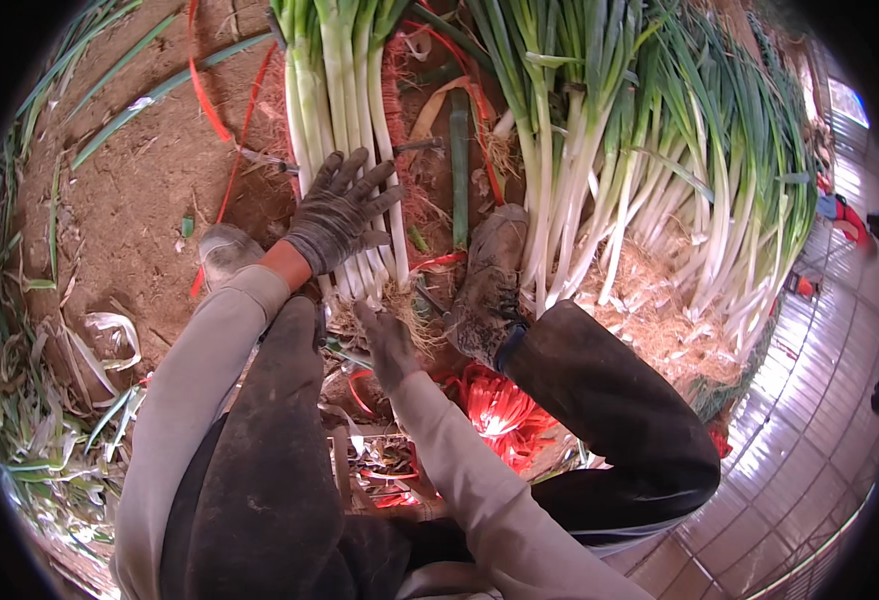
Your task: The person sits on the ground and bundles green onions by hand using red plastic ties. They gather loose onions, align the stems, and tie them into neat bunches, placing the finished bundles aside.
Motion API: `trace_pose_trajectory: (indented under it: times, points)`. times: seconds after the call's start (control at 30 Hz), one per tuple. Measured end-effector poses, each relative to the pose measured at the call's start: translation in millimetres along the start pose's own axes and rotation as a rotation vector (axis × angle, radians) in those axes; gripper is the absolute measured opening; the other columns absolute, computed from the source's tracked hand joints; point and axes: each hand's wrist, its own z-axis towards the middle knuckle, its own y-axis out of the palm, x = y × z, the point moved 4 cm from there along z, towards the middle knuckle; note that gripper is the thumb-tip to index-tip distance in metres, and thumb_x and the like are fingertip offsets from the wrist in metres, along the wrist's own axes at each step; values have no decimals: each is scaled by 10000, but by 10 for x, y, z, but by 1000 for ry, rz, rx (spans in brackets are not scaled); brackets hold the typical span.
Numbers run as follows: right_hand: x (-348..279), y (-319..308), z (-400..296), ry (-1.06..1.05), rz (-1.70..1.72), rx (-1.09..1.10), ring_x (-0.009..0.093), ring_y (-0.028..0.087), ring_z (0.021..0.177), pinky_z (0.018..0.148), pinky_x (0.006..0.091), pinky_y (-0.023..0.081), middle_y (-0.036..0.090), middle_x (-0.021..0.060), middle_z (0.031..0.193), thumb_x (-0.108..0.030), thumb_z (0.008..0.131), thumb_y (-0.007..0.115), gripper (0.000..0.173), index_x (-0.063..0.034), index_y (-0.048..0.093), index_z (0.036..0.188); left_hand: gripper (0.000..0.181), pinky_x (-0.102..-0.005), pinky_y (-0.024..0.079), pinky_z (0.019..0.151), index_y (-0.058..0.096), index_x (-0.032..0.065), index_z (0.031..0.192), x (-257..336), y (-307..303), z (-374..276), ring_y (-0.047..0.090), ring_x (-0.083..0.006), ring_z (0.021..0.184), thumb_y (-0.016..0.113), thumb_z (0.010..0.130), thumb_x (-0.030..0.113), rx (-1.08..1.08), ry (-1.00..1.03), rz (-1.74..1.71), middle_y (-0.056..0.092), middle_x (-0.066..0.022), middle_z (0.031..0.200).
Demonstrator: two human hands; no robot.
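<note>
Several long green onions (345, 97) lie side by side before me, white stems towards me and green leaves away. My left hand (342, 214), in a grey striped glove, rests flat across the white stems with its fingers spread. Close to the root end is my right hand (390, 345), also gloved, its fingertips at the hairy roots (409, 319). Whether those fingers grip any roots is hidden. Red fringed material (394, 112) shows along both sides of the stems, and short dark rods (420, 145) stick out beside them.
A large pile of green onions (657, 172) stands to the right, past my right shoe (488, 277). Red plastic strapping (503, 420) lies bundled between my legs. Leaf scraps (64, 420) cover the ground at left. Reflective tiled flooring (799, 420) runs along the right.
</note>
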Motion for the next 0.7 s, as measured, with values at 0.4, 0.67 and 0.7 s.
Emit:
trace_pose_trajectory:
  times: [0.4, 0.67, 0.7]
  points:
    - [-166, -559, 224, -503, -949, 505, 371, 627, 1100, 990, 410, 473, 668, 167, 1178, -508, 938, 513, 508, -125, 644, 1245, 740, -524, 66, 1208, 399, 254, 1476, -22, -76, 65, 89, -314, 1501, 532, 851, 627, -59, 34, 5, 248, 18, 1603]
    - [-282, -523, 254, -526, -845, 295, 335, 551, 1234, 1054, 383, 390, 634, 196, 1248, -511, 951, 530, 541, -63, 647, 1230, 736, -516, 49, 1212, 359, 283, 1497, -33, -31, 8, 102, -307, 1502, 517, 865, 626, -84, 28, -7, 221, 25, 1612]
    - [-333, -523, 265, -497, -821, 248, 335, 513, 1288, 1088, 391, 357, 613, 194, 1290, -528, 952, 516, 560, -71, 637, 1252, 737, -516, 50, 1212, 358, 283, 1497, -33, -29, 18, 107, -307, 1501, 521, 864, 624, -95, 21, -6, 220, 24, 1612]
